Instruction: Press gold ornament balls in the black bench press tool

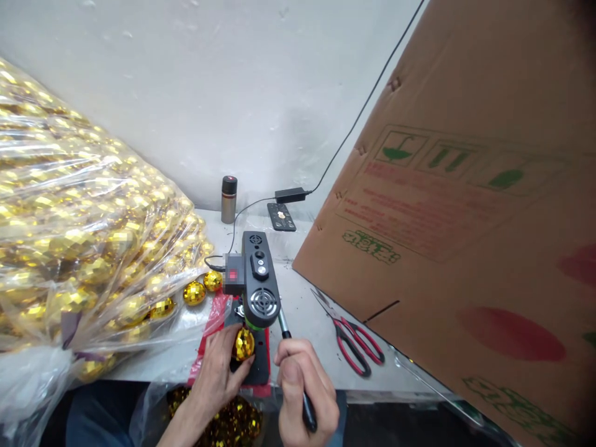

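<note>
My left hand (216, 366) holds a gold mirrored ball ornament (243, 344) between thumb and fingers, just in front of a black bench machine (261, 282). The machine has round vents on top and stands over a dark base plate (259, 369) on red plastic (197, 366). My right hand (305, 388) is wrapped round the black grip of a lever (308, 413), whose metal rod runs up to the machine's right side. Below the table edge, many gold pieces (237, 428) lie in a clear bag near my lap.
A large clear bag of gold balls (93, 223) fills the left. A few loose balls (194, 293) sit beside it. Red-handled scissors (356, 341) lie right of the machine, by a big cardboard box (442, 248). Behind are a flask (228, 200), a power adapter (290, 195) and a phone (281, 217).
</note>
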{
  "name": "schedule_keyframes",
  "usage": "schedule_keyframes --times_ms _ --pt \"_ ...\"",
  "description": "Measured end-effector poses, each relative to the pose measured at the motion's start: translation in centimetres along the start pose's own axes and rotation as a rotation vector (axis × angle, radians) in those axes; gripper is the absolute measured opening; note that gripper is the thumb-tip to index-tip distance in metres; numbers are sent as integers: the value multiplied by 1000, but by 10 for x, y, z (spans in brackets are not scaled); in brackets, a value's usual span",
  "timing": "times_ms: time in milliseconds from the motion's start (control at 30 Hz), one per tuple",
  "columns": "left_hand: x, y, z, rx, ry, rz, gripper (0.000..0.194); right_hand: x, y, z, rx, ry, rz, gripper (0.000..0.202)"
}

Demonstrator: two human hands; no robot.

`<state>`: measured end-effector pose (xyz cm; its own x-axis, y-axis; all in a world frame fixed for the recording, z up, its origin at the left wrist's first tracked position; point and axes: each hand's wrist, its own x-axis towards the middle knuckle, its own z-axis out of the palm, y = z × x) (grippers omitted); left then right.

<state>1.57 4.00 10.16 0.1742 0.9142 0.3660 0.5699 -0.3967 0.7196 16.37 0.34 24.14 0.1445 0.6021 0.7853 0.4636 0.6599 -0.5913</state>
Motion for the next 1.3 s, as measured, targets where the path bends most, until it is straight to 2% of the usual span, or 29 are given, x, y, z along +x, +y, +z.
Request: schedule_keyframes --times_ms 133,300,367,533,700,967,1300 --pt "9 -3 5 19 -26 -26 45 -5 0 0 22 -1 6 27" --pt "18 -9 16 7 -91 -60 52 -7 -12 7 14 107 156 31" --pt "17 -11 18 2 -107 -80 52 -9 -15 11 -15 135 173 33" --pt "14 -12 20 27 -109 -80 52 -19 -8 20 -127 203 150 37" --pt "12 -12 22 57 -89 -61 49 -33 3 30 -109 288 127 39" --pt "16 -5 17 52 -108 -77 44 -36 2 43 -139 401 161 41" --pt "16 -7 19 61 -94 -71 38 -42 5 44 -111 396 163 40"
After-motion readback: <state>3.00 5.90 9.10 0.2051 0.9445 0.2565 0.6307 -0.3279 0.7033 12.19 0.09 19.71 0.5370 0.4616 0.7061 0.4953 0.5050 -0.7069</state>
